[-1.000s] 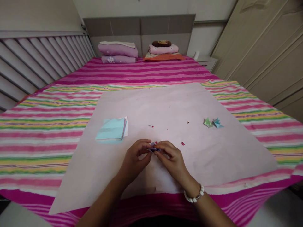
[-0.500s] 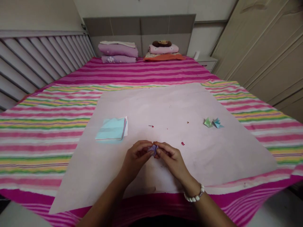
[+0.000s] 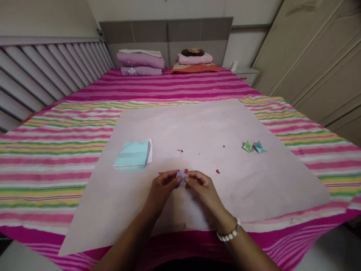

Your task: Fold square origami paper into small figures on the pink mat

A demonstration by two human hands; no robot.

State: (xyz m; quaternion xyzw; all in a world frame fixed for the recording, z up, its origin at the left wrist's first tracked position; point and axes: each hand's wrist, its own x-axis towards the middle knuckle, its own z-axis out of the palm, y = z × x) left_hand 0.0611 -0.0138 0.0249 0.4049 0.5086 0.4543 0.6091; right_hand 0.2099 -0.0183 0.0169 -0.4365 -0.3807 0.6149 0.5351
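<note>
Between my two hands is a small folded piece of purple origami paper point(image 3: 182, 178), held up as a pointed shape. My left hand point(image 3: 164, 186) pinches its left side between thumb and fingers. On the other side my right hand point(image 3: 199, 184), with a white bead bracelet on the wrist, grips the right edge. A small red piece point(image 3: 185, 170) shows just behind the fingertips. To the left lies a stack of light blue and other square papers point(image 3: 132, 153). Far to the right stand a green folded paper figure point(image 3: 247, 146) and a blue folded paper figure point(image 3: 258, 146).
A large pale sheet point(image 3: 113, 210) covers the middle of the striped bed point(image 3: 42, 177). Small red scraps point(image 3: 217, 171) and a red-tipped pin-like bit point(image 3: 180, 151) lie on it. Folded bedding point(image 3: 141, 62) is stacked at the headboard point(image 3: 166, 34).
The purple paper has been turned and pressed flatter, showing a smooth triangular face. My fingers have shifted on it, and the red piece behind them is more visible.
</note>
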